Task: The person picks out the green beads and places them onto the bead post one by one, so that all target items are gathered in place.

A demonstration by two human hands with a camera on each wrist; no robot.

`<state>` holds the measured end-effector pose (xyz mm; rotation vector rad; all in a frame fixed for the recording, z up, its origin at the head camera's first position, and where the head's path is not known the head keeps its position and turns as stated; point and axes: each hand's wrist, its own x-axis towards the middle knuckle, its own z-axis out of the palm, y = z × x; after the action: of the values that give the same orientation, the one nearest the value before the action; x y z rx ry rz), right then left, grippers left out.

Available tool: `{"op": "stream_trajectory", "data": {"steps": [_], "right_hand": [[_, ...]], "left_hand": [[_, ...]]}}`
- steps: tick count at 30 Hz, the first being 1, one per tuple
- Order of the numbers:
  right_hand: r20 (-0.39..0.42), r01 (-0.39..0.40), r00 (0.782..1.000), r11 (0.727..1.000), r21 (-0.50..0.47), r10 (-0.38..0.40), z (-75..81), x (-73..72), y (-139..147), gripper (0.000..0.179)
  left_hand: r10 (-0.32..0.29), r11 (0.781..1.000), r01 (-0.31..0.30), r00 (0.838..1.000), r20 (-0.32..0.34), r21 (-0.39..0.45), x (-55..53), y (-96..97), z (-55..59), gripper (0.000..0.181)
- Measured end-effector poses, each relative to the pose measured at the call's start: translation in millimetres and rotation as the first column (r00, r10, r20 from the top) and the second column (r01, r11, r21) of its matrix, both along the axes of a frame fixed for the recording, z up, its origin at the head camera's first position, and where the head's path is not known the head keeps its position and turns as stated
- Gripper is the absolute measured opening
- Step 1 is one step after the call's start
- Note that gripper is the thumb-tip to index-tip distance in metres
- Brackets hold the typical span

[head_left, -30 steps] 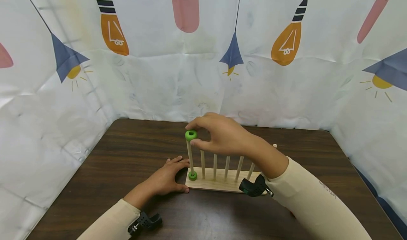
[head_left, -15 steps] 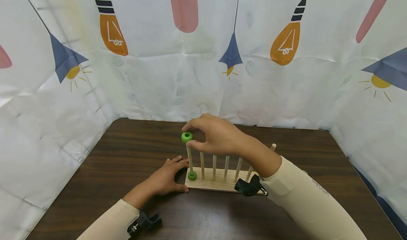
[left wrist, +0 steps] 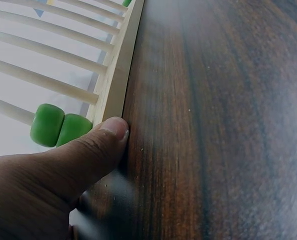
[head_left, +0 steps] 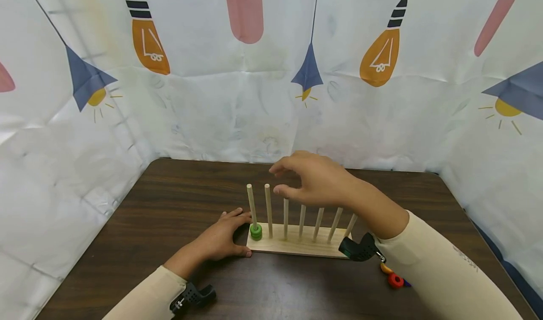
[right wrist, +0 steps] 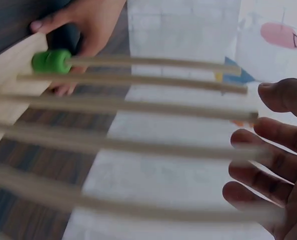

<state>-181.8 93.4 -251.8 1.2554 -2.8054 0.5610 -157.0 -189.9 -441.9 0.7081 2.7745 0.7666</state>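
A pale wooden peg board (head_left: 292, 240) with a row of upright pegs stands on the table. Two green beads (head_left: 256, 232) are stacked at the foot of its leftmost peg; the left wrist view shows both green beads (left wrist: 61, 126) touching. My left hand (head_left: 222, 237) grips the board's left end, its thumb (left wrist: 101, 142) against the front edge and its fingers toward the back. Above the pegs my right hand (head_left: 316, 178) hovers with thumb and fingers apart. Nothing lies in the right hand (right wrist: 283, 155), which is near the peg tops in the right wrist view.
Orange, red and purple beads lie on the dark wooden table (head_left: 191, 183), right of the board; the red bead (head_left: 395, 281) shows best. My right sleeve (head_left: 449, 263) partly covers that area. A printed white cloth (head_left: 254, 117) hangs behind the table.
My right hand released a green bead at the top of the leftmost peg and moved right. That bead dropped onto the lower one. The left hand stayed put.
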Motion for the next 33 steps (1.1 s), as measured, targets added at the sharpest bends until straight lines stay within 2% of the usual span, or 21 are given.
{"op": "stream_trajectory", "data": {"steps": [3,9,19,26,33], "right_hand": [[-0.024,0.019,1.0,1.0,-0.01,-0.019,0.2,1.5,17.0,0.035],[-0.061,0.045,0.997,0.995,-0.089,-0.05,-1.6,4.5,51.7,0.029],[-0.099,0.183,0.975,0.974,-0.137,-0.197,-4.5,16.0,103.2,0.027],[-0.139,0.255,0.947,0.939,-0.23,-0.291,-22.8,26.6,138.9,0.027],[-0.152,0.31,0.923,0.918,-0.247,-0.353,-47.4,32.5,168.3,0.03]], "left_hand": [[0.004,1.0,-0.004,1.0,0.005,-0.008,0.9,-0.3,0.0,0.077],[0.012,1.0,-0.011,1.0,0.011,-0.011,1.3,-1.9,-1.1,0.077],[0.016,1.0,-0.016,1.0,0.008,-0.021,-0.1,1.3,1.3,0.077],[0.016,0.999,-0.016,1.0,0.015,-0.03,-0.6,2.5,2.7,0.077],[0.02,0.999,-0.019,1.0,0.012,-0.041,-1.7,2.5,0.8,0.077]]}}
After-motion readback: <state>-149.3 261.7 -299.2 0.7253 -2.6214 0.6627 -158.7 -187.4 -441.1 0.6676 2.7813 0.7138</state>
